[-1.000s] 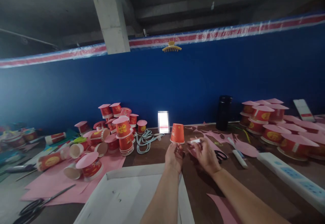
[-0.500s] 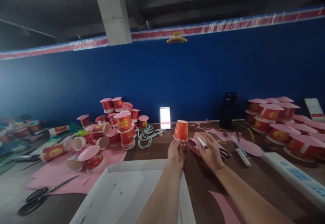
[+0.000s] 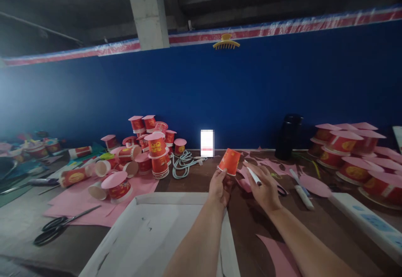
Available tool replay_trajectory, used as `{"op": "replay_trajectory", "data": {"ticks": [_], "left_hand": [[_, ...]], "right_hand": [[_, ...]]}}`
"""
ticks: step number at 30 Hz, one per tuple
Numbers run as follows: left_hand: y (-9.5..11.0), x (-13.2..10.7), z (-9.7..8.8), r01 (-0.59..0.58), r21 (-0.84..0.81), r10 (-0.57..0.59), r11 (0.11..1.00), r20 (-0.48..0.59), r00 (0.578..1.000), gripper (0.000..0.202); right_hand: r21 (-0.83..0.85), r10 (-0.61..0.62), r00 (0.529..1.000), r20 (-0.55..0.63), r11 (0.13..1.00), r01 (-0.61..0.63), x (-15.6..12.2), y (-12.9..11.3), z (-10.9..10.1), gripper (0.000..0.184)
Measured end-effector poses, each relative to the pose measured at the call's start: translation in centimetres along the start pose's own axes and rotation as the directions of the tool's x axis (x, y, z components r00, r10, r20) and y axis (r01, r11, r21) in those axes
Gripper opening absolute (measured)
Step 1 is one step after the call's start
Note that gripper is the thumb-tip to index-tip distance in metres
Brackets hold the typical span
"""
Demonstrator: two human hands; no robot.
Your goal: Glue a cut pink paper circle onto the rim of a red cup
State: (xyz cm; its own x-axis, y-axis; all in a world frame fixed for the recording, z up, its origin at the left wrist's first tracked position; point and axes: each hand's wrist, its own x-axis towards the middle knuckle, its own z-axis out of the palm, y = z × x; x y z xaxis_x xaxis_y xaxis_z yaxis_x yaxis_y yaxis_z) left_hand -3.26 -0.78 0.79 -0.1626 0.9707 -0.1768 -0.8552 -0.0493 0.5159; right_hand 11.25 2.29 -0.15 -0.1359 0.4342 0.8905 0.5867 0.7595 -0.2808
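Observation:
A red paper cup (image 3: 230,162) with a gold pattern is held upside down and tilted to the right in my left hand (image 3: 220,187), whose fingers are closed at its rim. Close by on the right, my right hand (image 3: 265,189) is closed around a white marker (image 3: 253,176) with a dark end. The marker and the cup are a small gap apart. Under and behind my right hand lie pink paper scraps (image 3: 245,183) and a black scissor handle (image 3: 282,190), partly hidden.
A white shallow box (image 3: 169,222) lies below my left arm. Cups with pink discs stand at left (image 3: 157,145) and right (image 3: 345,141). Black-handled scissors (image 3: 56,226), a coiled cable (image 3: 184,166), a black bottle (image 3: 288,137), a glue tube (image 3: 304,197) and a power strip (image 3: 366,216) lie around.
The cup has gone from nearly upright to tilted right in my left hand, and shifted slightly right. My right hand still holds the marker beside it. The view has turned slightly.

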Motion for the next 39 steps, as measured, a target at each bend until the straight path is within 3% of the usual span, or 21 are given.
{"op": "replay_trajectory", "data": {"ticks": [11,19,27,39], "left_hand": [[-0.1,0.1,0.3,0.04,-0.09,-0.047,0.995,-0.071,0.996,0.013],[-0.7,0.1,0.3,0.056,-0.034,-0.059,0.998,-0.085,0.995,0.006],[-1.3,0.7,0.0,-0.006,-0.072,0.001,0.997,-0.076,0.997,0.008],[-1.5,0.6,0.1,-0.001,-0.092,-0.002,0.996,-0.03,1.0,0.014]], "right_hand": [[-0.016,0.06,0.998,-0.022,0.998,-0.06,0.2,-0.4,-0.1,0.03],[-0.005,0.081,0.996,-0.032,0.997,-0.081,-0.1,-0.3,0.3,0.033],[-0.034,0.155,0.988,-0.027,0.987,-0.156,0.1,-1.0,0.2,0.029],[0.066,0.025,0.999,-0.021,0.998,-0.024,0.5,-1.7,-0.4,0.027]]}}
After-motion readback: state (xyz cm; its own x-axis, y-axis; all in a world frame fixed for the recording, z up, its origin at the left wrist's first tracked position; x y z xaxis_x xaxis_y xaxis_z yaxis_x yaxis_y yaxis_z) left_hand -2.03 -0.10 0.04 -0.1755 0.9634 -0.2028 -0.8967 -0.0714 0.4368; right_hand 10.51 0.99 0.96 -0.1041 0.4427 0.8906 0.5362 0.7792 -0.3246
